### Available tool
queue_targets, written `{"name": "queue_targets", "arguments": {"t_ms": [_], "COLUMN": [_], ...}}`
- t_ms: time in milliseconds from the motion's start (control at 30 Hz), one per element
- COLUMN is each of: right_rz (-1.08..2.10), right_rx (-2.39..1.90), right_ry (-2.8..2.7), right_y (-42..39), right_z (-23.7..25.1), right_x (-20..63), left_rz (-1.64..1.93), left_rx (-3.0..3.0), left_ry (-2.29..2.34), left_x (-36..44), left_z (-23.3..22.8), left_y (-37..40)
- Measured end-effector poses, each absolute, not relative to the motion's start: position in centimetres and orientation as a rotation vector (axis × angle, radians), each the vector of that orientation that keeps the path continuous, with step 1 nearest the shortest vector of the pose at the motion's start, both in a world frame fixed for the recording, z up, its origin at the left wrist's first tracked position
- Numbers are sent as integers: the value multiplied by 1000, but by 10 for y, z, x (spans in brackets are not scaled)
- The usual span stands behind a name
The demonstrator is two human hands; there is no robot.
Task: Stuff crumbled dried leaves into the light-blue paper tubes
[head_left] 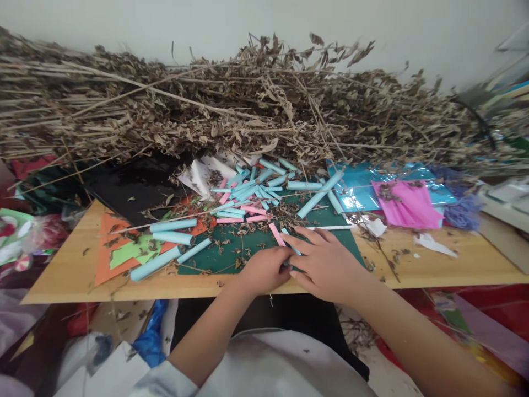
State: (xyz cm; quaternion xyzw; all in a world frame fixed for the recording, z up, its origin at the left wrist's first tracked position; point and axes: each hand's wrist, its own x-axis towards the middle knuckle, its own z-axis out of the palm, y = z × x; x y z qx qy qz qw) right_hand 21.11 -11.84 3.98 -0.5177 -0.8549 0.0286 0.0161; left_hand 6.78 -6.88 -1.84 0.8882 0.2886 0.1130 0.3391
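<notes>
Pink tube [276, 235] amid leaves [289, 213], blue tubes [305, 186]; left hand [266, 269] curled, right hand [324, 263] spread, grip unclear

Two hands [324, 264], one dark green sheet [225, 251], four blue rolls [173, 225] at left (heaped tubes [246, 192] overlap past counting).

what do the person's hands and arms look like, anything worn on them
The bare left hand and bare right hand show no gloves, rings or watch. Both forearms are bare; a pale grey fabric sleeve shows near the left elbow, none on the right.

Large tubes [156, 263] pale blue, strip [276, 234] pink, mat [231, 248] green; blurred bundle [463, 207] perhaps violet.
</notes>
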Motion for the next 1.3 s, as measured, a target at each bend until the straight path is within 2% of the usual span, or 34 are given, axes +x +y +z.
{"name": "queue_targets", "arguments": {"t_ms": [267, 400, 533, 633, 733, 1100, 1300], "right_rz": [134, 224, 167, 117, 12, 138, 417], "right_rx": [-1598, -1429, -1812, -2109, -2193, -2046, -1691], "right_ry": [-2624, -2245, -1870, -2153, -2362, -2382, -2069], "right_y": [-123, -119, -95, -74, -62, -54, -83], "right_z": [43, 46, 25, 2, -12, -6, 12], "right_x": [207, 229, 251, 254, 249, 257, 240], "left_rz": [392, 440, 444, 443, 445, 420, 425], "left_rx": [2171, 2124, 2088, 2076, 2073, 2075, 2082], "left_ry": [637, 639, 660, 733, 753, 725, 656], "left_x": [69, 69, 70, 71, 71, 72, 72], "left_z": [-23, -24, -22, -22, -23, -21, -25], "left_y": [-70, -66, -63, -62, -61, -61, -55]}}
